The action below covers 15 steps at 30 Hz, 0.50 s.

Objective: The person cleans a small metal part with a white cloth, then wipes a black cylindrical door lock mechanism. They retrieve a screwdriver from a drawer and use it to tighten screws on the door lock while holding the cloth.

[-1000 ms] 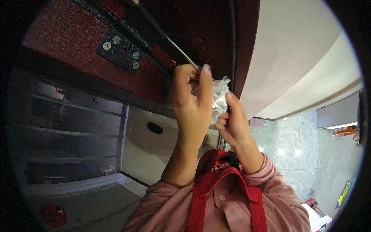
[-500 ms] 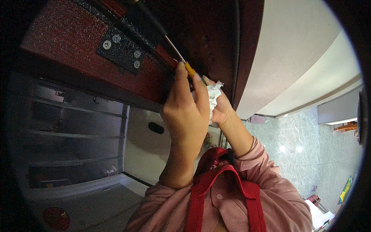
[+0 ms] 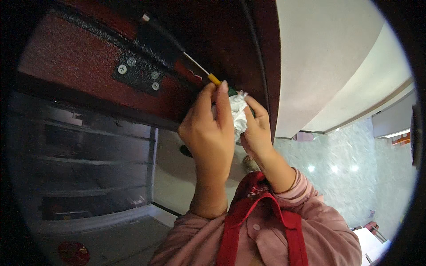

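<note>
My left hand (image 3: 207,126) pinches a slim screwdriver-like tool between thumb and fingertips, at its yellow collar (image 3: 214,79). From there its thin metal shaft (image 3: 196,63) slants up and left to a dark, thicker section (image 3: 164,37) with a silvery end. A bit of green shows below the collar, partly covered. Closed beside it, my right hand (image 3: 258,128) holds a crumpled white tissue (image 3: 238,116) around or against the tool's lower end; which of these is hidden. Both hands are raised before a dark red wooden panel.
Left of my hands, a black metal plate (image 3: 136,75) with several screws is fixed to the dark red wood (image 3: 71,62). A pale wall (image 3: 319,53) rises at right above a shiny tiled floor (image 3: 328,159). Shelves behind glass (image 3: 88,155) stand lower left. Red straps (image 3: 233,230) cross my chest.
The view has shifted, and the tool's silvery far end now shows. My right hand and the tissue sit a little lower against the left hand. Both hands keep their grip.
</note>
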Available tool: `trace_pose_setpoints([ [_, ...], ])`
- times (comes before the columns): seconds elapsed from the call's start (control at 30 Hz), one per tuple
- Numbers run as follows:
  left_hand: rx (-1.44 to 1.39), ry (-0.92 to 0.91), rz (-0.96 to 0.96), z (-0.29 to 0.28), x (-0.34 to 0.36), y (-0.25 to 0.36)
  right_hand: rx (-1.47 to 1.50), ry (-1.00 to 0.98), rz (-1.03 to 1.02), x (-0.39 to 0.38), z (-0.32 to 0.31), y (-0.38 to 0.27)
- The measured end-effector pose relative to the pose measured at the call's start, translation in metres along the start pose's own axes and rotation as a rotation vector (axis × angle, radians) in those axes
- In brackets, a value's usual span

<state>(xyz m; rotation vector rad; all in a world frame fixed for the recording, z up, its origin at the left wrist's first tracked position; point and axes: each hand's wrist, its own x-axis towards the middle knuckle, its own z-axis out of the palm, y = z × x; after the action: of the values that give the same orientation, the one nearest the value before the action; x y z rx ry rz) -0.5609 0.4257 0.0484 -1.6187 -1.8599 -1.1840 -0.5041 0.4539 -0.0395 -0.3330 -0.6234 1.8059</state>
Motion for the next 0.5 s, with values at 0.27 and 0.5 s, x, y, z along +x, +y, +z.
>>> trace_pose_setpoints([
  [0.27, -0.017, -0.042, -0.101, -0.007, 0.008, 0.006, -0.453, 0.071, -0.307, -0.018, 0.011, -0.009],
  [0.5, -0.369, -0.133, -0.265, -0.006, 0.005, 0.009, -0.752, 0.084, -0.430, -0.040, 0.019, -0.056],
])
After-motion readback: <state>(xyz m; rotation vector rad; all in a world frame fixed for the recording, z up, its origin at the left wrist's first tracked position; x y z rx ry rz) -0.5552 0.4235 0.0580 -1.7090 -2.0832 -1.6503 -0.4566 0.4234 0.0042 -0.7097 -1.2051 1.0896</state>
